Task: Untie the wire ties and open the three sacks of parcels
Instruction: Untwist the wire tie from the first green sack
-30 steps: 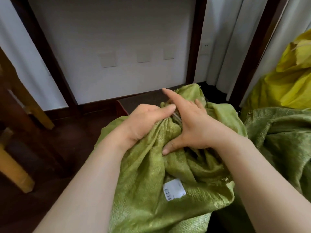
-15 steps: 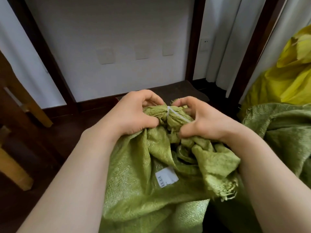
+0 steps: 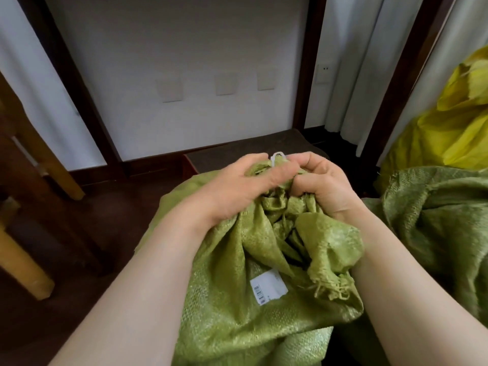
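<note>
White wall (image 3: 184,48) and dark wood trim fill the back of the head view, with a curtain (image 3: 351,75) to the right and a dark wooden floor (image 3: 92,233) below. A pale wooden leg (image 3: 23,270) stands at the far left.

On the floor in front of me is the green sack (image 3: 237,299), with a white label (image 3: 268,289) on its near side. Its neck is bunched up at the top. My left hand (image 3: 232,188) is curled round that neck from the left, thumb lying across it. My right hand (image 3: 324,186) is curled round it from the right. The white tie (image 3: 277,157) pokes up as a small loop between them. I cannot tell whether either hand pinches the tie itself.

A 2nd sack (image 3: 435,220), also green, lies just to the right, and a yellow sack (image 3: 454,128) sits behind it.

By my judgement the 1st tie is not yet off. The risk is twisting the wrong way, which would tighten the wire. Its end could also snag in the loose weave or prick a finger. Hard pulling on the frayed mouth could tear the cloth.
</note>
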The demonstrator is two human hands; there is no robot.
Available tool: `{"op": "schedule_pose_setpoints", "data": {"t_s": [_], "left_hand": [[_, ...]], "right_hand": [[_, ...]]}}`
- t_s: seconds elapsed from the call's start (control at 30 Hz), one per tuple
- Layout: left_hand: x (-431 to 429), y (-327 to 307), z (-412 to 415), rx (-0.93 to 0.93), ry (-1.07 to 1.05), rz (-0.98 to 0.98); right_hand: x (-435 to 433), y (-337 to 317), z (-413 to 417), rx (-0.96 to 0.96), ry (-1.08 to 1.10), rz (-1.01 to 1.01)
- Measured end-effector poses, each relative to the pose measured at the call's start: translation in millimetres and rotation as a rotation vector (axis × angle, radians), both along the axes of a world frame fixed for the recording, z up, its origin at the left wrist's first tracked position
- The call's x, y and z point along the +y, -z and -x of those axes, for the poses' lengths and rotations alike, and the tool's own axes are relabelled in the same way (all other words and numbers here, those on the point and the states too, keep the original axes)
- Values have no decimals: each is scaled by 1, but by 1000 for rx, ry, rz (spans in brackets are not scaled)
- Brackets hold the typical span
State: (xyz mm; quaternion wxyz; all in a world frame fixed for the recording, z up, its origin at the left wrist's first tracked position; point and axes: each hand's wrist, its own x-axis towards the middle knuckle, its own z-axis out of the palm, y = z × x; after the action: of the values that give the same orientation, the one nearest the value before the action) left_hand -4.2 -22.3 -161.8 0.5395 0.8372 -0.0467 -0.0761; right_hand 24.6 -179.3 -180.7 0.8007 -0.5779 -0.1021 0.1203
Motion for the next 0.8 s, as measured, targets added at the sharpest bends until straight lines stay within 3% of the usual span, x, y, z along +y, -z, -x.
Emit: {"op": "schedule_pose_setpoints", "data": {"t_s": [0.13, 0.3, 0.43, 0.53, 0.63, 0.73, 0.8], "left_hand": [[-4, 6, 1, -233, -102, -33], [-5, 18, -1, -491, -352, -234], [-6, 17, 0, -608, -515, -427], [-13, 17, 0, -653, -563, -508], [-15, 16, 2, -594, -473, -535], [-4, 5, 2, -389, -104, -292], [5, 0, -2, -364, 23, -155]], "right_hand": [[2, 0, 5, -69, 87, -18], [-5, -16, 3, -249, 126, 442], [-4, -43, 12, -378, 291, 592], [7, -42, 16, -401, 190, 736], [12, -30, 8, -379, 181, 762], [8, -23, 1, -348, 219, 664], [8, -22, 1, -364, 207, 548]]}}
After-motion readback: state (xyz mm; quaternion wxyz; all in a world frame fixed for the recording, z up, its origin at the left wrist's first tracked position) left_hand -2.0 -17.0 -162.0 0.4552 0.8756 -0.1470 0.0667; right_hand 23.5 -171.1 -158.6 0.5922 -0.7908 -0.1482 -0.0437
